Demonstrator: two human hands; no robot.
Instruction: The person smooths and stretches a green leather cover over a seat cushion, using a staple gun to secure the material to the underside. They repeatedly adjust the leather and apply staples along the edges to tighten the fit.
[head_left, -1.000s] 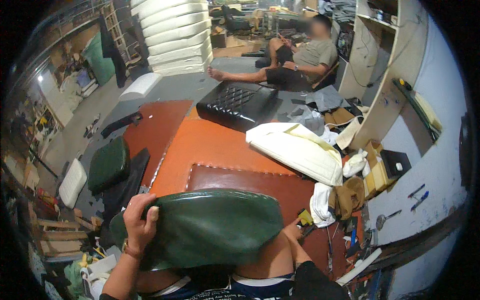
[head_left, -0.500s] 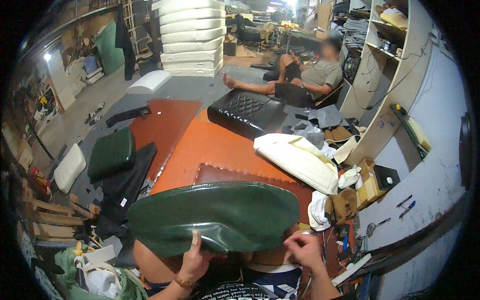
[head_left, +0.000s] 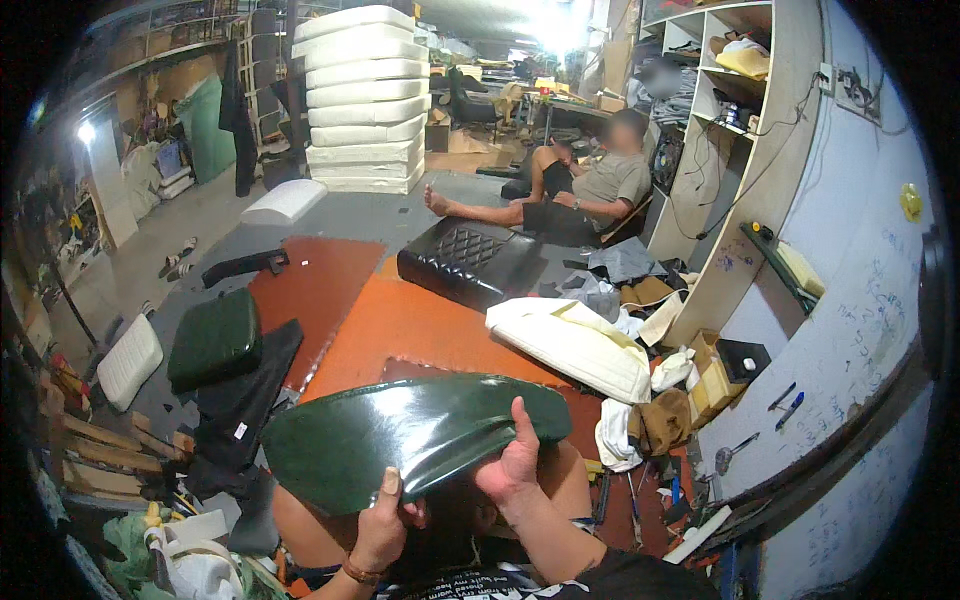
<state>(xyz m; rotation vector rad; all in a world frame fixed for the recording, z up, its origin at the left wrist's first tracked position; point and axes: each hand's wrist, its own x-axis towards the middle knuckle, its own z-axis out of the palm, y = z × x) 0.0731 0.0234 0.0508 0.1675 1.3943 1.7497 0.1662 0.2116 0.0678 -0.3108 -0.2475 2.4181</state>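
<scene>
A glossy dark green upholstered panel, long with rounded ends, lies tilted across my lap, creased toward its right side. My left hand is closed on its lower left edge, thumb up and fingertips partly under it. My right hand grips the lower right part, thumb pointing up over the surface and fingers hidden beneath. Bare thighs show under the panel. A small yellow-handled tool lies right of my legs.
A black quilted cushion, cream cover, green pad and white pads lie around orange sheets. Another person sits behind, near shelving and stacked foam. Scraps and tools crowd the right.
My left hand has moved from the panel's upper left corner to its lower edge. My right hand has left the yellow tool's area and now grips the panel, which has tilted.
</scene>
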